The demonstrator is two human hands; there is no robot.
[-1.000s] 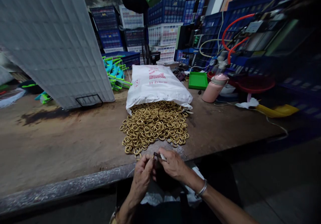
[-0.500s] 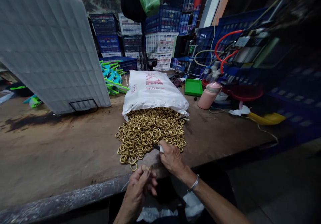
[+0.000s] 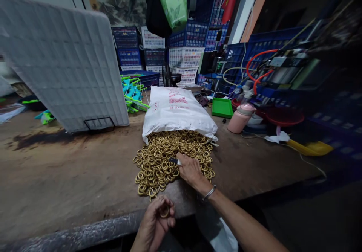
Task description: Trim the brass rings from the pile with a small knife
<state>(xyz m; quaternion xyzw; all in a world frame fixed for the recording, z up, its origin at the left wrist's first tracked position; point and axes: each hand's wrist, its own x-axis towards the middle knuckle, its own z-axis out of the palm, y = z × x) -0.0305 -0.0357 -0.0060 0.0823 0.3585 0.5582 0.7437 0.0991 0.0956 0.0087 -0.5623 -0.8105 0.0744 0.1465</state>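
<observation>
My left hand (image 3: 154, 220) is at the table's front edge, its fingers curled round one brass-coloured ring (image 3: 164, 212). Over the heap of similar rings (image 3: 158, 165) is my right hand (image 3: 192, 172), closed on a small black tool (image 3: 173, 161) with a white part by the fingers; its exact kind is unclear. Those right fingertips reach into the heap, so whether they touch a ring cannot be made out. The heap spills from the open mouth of a white sack (image 3: 181, 112) with red print, lying on the table.
A tall pale quilted panel (image 3: 76, 63) stands at the left on the brown table (image 3: 70, 180). Behind it are green-and-blue plastic pieces (image 3: 134, 93). To the right are a green tray (image 3: 222, 107), a pink bottle (image 3: 240, 119) and a yellow scoop-like piece (image 3: 311, 147). Stacked crates (image 3: 186, 58) fill the back.
My right hand with the black tool has moved forward and deeper over the heap. My left hand has turned, and the ring in it now shows clearly. The view has tilted up slightly.
</observation>
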